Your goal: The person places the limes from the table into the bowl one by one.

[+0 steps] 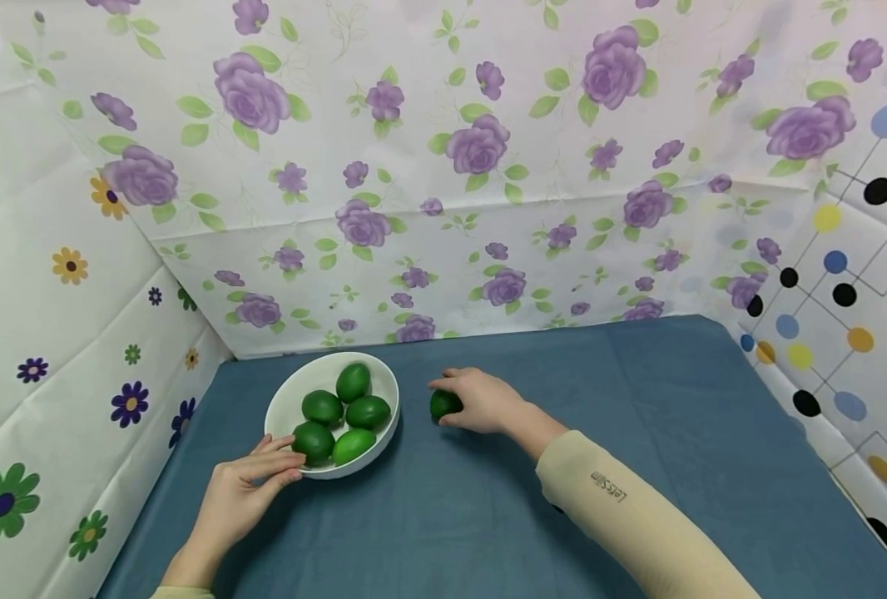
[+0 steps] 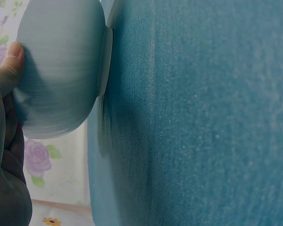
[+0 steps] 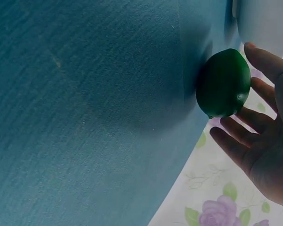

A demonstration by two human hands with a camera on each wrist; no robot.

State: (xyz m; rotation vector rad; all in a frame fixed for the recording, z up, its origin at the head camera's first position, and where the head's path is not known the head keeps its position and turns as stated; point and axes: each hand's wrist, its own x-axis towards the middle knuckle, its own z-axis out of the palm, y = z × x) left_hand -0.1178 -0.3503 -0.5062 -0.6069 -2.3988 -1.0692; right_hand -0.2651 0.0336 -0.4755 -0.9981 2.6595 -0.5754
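Observation:
A white bowl (image 1: 282, 408) holds several green limes (image 1: 369, 412), most of them dark and one brighter. My left hand (image 1: 245, 491) grips the bowl's near-left rim. Its thumb presses the outer wall of the bowl (image 2: 61, 70) in the left wrist view, while the fingertips reach over the rim beside a dark lime. To the right of the bowl, my right hand (image 1: 484, 401) is around a single dark green lime (image 1: 443, 404) low at the cloth. In the right wrist view, its fingers and thumb are spread loosely about that lime (image 3: 224, 84).
A blue cloth (image 1: 443, 516) covers the table. Floral sheeting (image 1: 428, 274) rises behind it, with patterned sheets (image 1: 76, 349) on the left and dotted ones (image 1: 848, 333) on the right.

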